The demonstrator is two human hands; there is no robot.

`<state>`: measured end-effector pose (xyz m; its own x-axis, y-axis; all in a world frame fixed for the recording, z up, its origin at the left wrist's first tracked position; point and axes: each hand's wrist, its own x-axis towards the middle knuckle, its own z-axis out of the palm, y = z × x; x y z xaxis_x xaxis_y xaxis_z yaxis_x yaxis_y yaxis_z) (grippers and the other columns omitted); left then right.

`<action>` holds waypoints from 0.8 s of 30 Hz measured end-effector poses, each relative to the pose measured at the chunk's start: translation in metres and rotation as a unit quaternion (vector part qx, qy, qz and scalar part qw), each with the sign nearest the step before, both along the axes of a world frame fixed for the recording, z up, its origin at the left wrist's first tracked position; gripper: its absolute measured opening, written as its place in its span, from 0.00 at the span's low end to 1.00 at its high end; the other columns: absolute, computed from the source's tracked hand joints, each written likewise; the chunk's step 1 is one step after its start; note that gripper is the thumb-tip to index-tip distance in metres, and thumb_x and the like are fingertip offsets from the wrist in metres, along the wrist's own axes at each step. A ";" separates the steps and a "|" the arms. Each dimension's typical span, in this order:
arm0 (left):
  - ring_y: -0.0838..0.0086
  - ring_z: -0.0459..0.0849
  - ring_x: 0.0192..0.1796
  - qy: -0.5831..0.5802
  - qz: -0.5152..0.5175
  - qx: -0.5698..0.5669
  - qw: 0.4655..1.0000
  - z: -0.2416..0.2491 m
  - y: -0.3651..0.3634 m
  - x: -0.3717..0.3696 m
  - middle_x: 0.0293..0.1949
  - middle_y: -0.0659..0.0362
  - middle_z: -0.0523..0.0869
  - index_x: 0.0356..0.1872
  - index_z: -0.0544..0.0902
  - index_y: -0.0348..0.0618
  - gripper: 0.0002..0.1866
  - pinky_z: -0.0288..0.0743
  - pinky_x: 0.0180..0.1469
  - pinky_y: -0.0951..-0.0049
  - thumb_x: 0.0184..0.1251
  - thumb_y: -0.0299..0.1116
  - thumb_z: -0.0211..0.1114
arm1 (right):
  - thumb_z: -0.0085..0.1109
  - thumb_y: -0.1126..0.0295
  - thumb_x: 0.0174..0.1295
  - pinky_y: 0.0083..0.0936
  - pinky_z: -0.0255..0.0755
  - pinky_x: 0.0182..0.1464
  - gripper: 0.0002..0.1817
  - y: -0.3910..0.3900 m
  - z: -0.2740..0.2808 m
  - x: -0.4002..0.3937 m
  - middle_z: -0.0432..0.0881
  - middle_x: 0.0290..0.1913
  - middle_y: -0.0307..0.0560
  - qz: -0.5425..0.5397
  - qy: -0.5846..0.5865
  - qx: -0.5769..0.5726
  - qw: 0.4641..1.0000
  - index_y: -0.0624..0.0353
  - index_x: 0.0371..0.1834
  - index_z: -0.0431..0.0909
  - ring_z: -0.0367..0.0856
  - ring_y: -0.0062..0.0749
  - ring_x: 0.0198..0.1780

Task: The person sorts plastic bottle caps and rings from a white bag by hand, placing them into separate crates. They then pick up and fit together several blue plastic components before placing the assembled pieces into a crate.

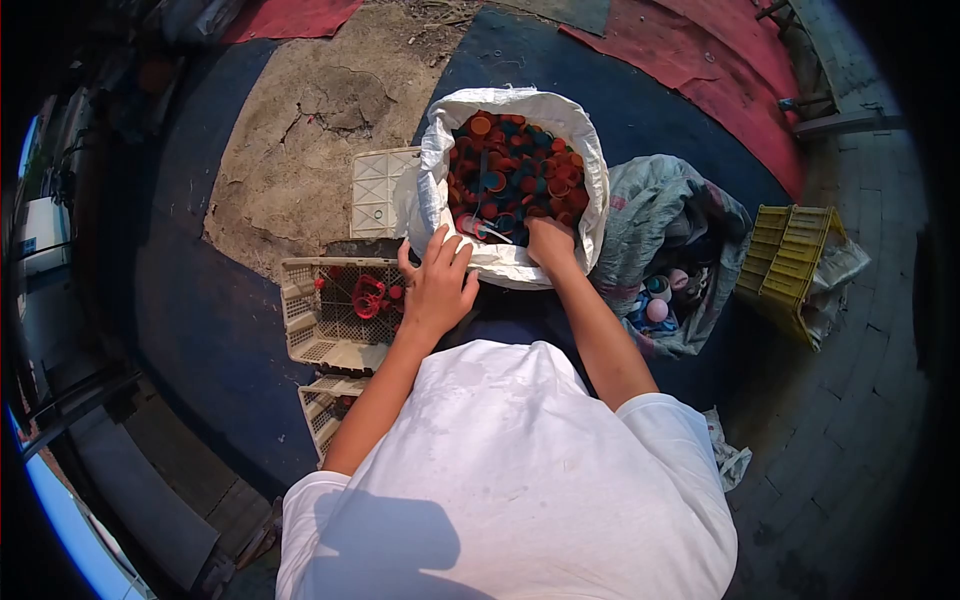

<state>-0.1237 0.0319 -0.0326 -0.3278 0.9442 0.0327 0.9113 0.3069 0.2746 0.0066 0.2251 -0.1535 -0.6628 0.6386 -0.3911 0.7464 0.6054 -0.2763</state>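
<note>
A white woven sack (592, 135) stands upright in front of me with its rim rolled outward. Inside lies a heap of small round plastic pieces that look like bottle caps (510, 165), red, orange and dark green. Among them near the front rim is a clear and white piece (480, 229) I cannot make out. My left hand (438, 288) rests at the sack's front left rim, fingers spread and holding nothing. Over the front right rim reaches my right hand (550, 242), its fingertips down among the caps and hidden, so their grip does not show.
At the left, a cream plastic crate (300, 300) holds red pieces (370, 297), with another crate (318, 405) nearer me. A grey-green sack (640, 195) with mixed items stands right, beside a yellow crate (785, 265). Blue and red sheets cover the ground.
</note>
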 end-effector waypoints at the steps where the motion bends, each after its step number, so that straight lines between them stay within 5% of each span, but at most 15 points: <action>1: 0.67 0.67 0.78 -0.002 0.000 -0.002 1.000 0.000 0.001 0.001 0.63 0.59 0.82 0.58 0.85 0.46 0.21 0.39 0.76 0.34 0.67 0.42 0.69 | 0.62 0.76 0.55 0.44 0.84 0.48 0.20 -0.001 0.000 0.001 0.91 0.44 0.53 -0.007 0.004 0.000 1.000 0.49 0.51 0.89 0.91 0.51 0.46; 8: 0.66 0.67 0.79 -0.017 -0.007 0.003 1.000 0.001 0.000 0.000 0.63 0.59 0.82 0.57 0.85 0.45 0.21 0.41 0.76 0.34 0.67 0.41 0.69 | 0.64 0.70 0.59 0.44 0.83 0.49 0.13 -0.001 -0.006 0.006 0.90 0.44 0.55 -0.046 0.045 0.004 0.998 0.52 0.47 0.90 0.90 0.53 0.45; 14: 0.62 0.68 0.79 -0.101 -0.023 0.073 0.992 0.012 0.004 0.001 0.65 0.58 0.83 0.61 0.84 0.44 0.22 0.45 0.79 0.45 0.67 0.37 0.69 | 0.66 0.65 0.60 0.43 0.82 0.45 0.11 -0.003 0.031 0.013 0.89 0.36 0.56 -0.155 0.270 0.032 0.950 0.60 0.40 0.89 0.89 0.53 0.38; 20: 0.61 0.74 0.76 -0.270 0.030 0.165 0.948 0.014 0.010 0.003 0.67 0.55 0.82 0.65 0.81 0.43 0.22 0.62 0.77 0.58 0.70 0.29 0.66 | 0.68 0.65 0.60 0.34 0.82 0.42 0.11 0.003 0.060 0.016 0.89 0.31 0.54 -0.269 0.322 -0.159 0.894 0.63 0.38 0.89 0.90 0.42 0.34; 23: 0.66 0.74 0.76 -0.620 0.133 0.223 0.740 0.011 0.020 0.013 0.70 0.54 0.78 0.71 0.74 0.45 0.26 0.65 0.77 0.62 0.74 0.28 0.65 | 0.68 0.66 0.59 0.32 0.81 0.40 0.10 -0.006 0.102 0.008 0.89 0.30 0.51 -0.239 0.346 -0.220 0.880 0.63 0.36 0.88 0.90 0.39 0.33; 24: 0.69 0.75 0.73 -0.639 0.119 0.246 0.719 0.006 0.027 0.013 0.73 0.55 0.75 0.76 0.67 0.47 0.28 0.67 0.77 0.61 0.79 0.37 0.61 | 0.68 0.67 0.59 0.32 0.81 0.39 0.10 -0.010 0.118 0.004 0.88 0.29 0.50 -0.224 0.355 -0.233 0.877 0.63 0.36 0.87 0.89 0.38 0.32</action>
